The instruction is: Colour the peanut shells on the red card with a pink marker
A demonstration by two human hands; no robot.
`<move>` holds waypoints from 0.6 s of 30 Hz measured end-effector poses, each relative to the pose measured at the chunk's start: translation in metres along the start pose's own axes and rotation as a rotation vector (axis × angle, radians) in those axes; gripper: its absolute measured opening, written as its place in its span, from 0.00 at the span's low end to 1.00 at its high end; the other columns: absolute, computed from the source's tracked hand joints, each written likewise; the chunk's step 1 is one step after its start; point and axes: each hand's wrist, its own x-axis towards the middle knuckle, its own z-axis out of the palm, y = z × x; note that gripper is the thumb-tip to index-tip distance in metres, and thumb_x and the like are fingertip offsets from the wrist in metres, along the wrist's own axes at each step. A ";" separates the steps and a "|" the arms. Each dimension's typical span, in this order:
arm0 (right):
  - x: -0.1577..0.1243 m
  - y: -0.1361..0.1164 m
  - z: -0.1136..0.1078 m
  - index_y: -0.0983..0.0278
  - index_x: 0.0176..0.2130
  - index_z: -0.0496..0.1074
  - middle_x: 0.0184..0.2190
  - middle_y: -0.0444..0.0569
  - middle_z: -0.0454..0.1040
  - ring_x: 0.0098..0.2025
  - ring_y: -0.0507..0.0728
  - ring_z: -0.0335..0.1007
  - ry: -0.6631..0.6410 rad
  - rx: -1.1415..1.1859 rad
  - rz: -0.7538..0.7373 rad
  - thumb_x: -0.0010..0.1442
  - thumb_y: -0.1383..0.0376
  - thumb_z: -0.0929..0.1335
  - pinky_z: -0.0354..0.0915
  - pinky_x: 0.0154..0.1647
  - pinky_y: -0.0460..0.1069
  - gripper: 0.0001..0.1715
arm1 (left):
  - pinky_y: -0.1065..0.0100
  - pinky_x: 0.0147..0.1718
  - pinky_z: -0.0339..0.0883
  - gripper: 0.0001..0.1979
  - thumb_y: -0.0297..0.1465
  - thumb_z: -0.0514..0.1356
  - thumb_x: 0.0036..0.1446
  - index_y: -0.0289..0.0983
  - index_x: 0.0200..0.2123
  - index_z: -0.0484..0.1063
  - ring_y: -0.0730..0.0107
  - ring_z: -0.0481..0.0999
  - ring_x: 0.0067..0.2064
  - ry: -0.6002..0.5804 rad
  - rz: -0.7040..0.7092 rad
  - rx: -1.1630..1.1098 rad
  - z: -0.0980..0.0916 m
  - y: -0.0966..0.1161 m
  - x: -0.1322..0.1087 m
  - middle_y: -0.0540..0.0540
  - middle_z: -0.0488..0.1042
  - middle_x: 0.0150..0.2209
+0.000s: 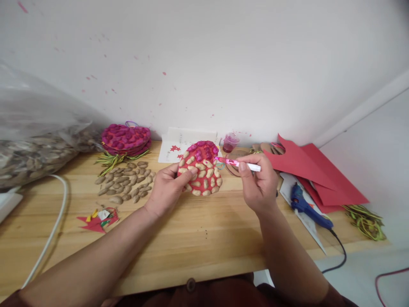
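My left hand (168, 187) grips a round red disc (201, 170) by its left edge, tilted up over the wooden table (198, 234). The disc is covered with tan shells; its top rows are painted magenta. My right hand (258, 183) pinches a white brush (238, 163) stained pink, its tip touching the disc's upper right edge. A small cup of pink paint (230, 143) stands just behind.
A stack of finished magenta discs (126, 138) and a pile of loose tan shells (126, 181) lie to the left. A clear bag of shells (35, 145), a white cable (51, 230), red paper sheets (316, 170), a blue glue gun (306, 207) and paper scraps (99, 219) surround.
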 end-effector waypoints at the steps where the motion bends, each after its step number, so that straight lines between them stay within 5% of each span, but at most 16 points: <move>1: 0.000 0.000 0.000 0.61 0.44 0.75 0.38 0.47 0.79 0.37 0.53 0.74 -0.003 -0.004 -0.004 0.70 0.64 0.68 0.70 0.38 0.49 0.05 | 0.73 0.21 0.59 0.17 0.43 0.77 0.49 0.36 0.28 0.81 0.77 0.63 0.22 0.000 0.002 0.000 0.000 0.000 0.000 0.51 0.75 0.23; 18: 0.002 0.003 0.000 0.60 0.44 0.75 0.35 0.45 0.78 0.33 0.51 0.72 0.056 0.111 0.085 0.71 0.60 0.69 0.68 0.35 0.48 0.06 | 0.74 0.22 0.58 0.18 0.43 0.78 0.46 0.35 0.29 0.80 0.76 0.66 0.23 0.000 -0.080 -0.088 0.002 0.001 0.000 0.49 0.75 0.24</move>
